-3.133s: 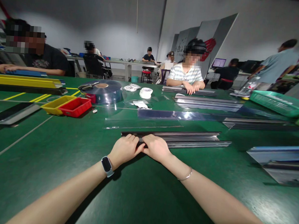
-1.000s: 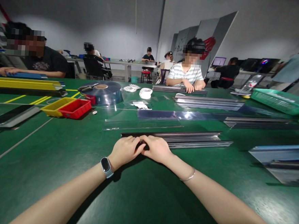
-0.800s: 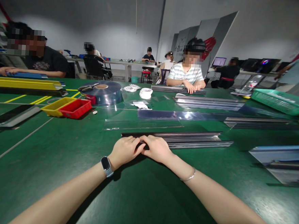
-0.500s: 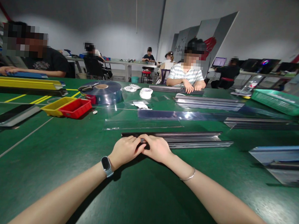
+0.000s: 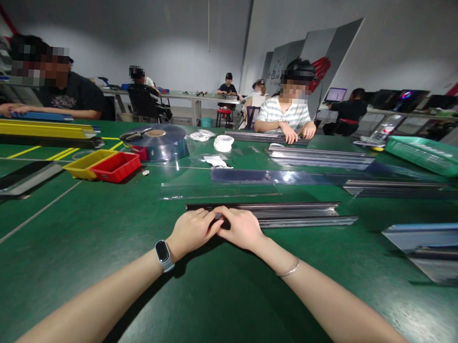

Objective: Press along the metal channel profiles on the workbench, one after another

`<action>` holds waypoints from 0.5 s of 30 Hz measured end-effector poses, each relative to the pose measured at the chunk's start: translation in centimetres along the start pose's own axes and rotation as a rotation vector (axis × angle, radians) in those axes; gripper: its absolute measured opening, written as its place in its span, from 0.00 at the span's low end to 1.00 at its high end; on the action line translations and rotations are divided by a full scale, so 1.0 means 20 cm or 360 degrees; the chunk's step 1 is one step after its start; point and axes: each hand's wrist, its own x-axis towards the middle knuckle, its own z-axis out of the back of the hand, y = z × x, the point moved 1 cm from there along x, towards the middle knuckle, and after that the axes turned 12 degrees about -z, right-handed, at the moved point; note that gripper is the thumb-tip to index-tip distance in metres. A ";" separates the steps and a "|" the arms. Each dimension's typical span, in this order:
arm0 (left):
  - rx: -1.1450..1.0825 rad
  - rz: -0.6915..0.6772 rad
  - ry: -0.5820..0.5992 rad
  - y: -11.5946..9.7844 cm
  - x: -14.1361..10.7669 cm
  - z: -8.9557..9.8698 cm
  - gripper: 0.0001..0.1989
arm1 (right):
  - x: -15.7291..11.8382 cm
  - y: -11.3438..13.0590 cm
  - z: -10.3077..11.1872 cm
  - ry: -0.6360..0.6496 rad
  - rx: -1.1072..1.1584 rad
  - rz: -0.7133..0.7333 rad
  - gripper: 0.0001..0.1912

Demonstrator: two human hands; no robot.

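while the left grip [image 5: 193,229] is curling half closed over the left end of a dark metal channel [image 5: 300,213], the right grip [image 5: 243,229] is arching right beside it, index finger and thumb bending into a small ring. the fingertips are partly hiding, so i cannot tell whether either one is clasping the channel or only resting on it. that channel is lying on the green bench [image 5: 211,306], to the right of the red bin [image 5: 126,173] and nearer to the wearer. a wristband [image 5: 163,250] is circling the left wrist and a thin bracelet [image 5: 289,270] is circling the right. a yellow bin [image 5: 80,173] is sitting right beside the red bin on its left, and a roll of clear film [image 5: 166,147], with scissors [image 5: 139,133] lying on top, is sitting behind it. yellow profiles [image 5: 36,127] are stretching out behind and left of the red bin, and a bluish film strip [image 5: 248,176] is lying flat to its right. well beyond the red bin, toward the right, a co-worker [image 5: 285,115] is sitting with hands on a dark grey profile [image 5: 251,137].
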 end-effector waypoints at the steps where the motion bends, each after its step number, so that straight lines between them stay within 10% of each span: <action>1: 0.0000 -0.0004 -0.0007 0.00 0.00 0.00 0.13 | 0.00 0.00 0.00 0.0004 0.0010 -0.0002 0.18; 15: -0.0011 -0.0006 -0.0064 -0.01 0.00 0.00 0.14 | 0.02 0.01 0.00 0.0041 -0.0185 0.0066 0.16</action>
